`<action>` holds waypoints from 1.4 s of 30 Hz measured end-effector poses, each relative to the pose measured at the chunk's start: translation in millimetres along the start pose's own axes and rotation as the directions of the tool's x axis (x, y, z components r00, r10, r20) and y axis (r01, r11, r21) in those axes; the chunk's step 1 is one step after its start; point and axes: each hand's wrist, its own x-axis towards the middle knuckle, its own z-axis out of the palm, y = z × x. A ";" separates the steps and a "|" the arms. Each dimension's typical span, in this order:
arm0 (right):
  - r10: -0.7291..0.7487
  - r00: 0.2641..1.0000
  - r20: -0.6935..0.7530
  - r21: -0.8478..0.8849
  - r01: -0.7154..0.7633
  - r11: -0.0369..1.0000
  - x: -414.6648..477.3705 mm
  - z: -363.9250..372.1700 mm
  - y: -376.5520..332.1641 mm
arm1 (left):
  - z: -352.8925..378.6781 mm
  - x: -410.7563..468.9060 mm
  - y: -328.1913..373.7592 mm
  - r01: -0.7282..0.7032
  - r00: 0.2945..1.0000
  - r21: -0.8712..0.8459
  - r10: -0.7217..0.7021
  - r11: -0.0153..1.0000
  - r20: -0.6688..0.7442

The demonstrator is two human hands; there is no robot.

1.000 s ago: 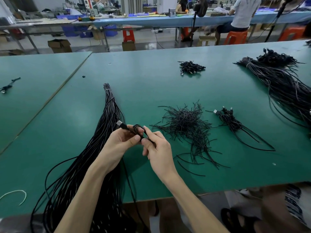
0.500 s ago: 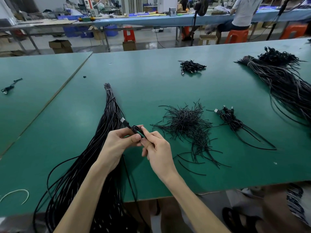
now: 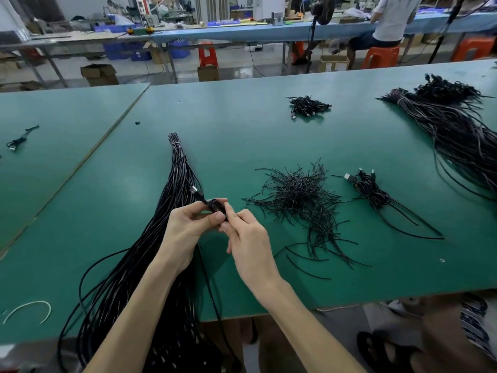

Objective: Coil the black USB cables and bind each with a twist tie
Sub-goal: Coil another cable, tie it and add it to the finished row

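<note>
Left hand (image 3: 188, 227) and right hand (image 3: 250, 238) pinch one coil (image 3: 215, 204), near perhaps three bound coils (image 3: 372, 193).

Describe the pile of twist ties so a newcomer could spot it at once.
On the green table, look just beyond and right of the right hand. The twist tie pile sits there, between the long cable bundle and a small cable cluster. Unlike both neighbours, it is a loose tangle of short, thin strands with no plugs.
</note>
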 end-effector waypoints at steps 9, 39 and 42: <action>-0.021 1.000 0.020 -0.077 0.022 0.997 0.2 1.1 1.7 | -0.7 1.8 -3.7 0.006 0.999 0.018 -0.005 1.000 -0.046; -0.015 0.991 0.136 -0.348 0.062 0.936 -4.3 -0.2 -2.9 | 2.0 3.4 -3.0 0.024 0.995 0.165 -0.007 0.986 -0.101; -0.032 0.981 0.194 -0.397 0.108 0.911 -1.1 -13.1 0.8 | 3.2 3.0 -2.5 0.024 0.998 0.204 -0.011 0.979 -0.067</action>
